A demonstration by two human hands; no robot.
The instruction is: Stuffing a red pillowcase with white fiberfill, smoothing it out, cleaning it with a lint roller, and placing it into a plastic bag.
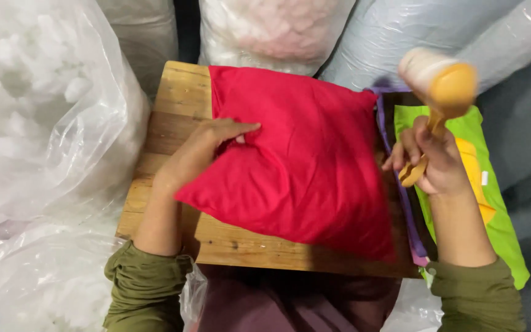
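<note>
A red cushion [302, 166] lies tilted on a wooden board [179, 98], covering most of it, with bare wood showing along the board's left side and near edge. The person's left hand [213, 144] rests on the cushion's left part, fingers pressing down so the fabric puckers around them; it is flat and pressing, not closed around anything. The right hand [434, 160] is raised just past the cushion's right edge, clenched around the handle of a wooden mallet [440, 83], whose rounded head is blurred and held up above the cushion's far right corner. Under the right hand, beside the cushion, lies a stack of flat fabric covers [493, 203]: bright green with an orange patch on top, purple edges beneath. Both forearms wear olive green sleeves [142, 289]. To the left of the cushion stand clear plastic bags of white stuffing [38, 117], and more large bags [278, 31] lean behind the cushion's far edge.
</note>
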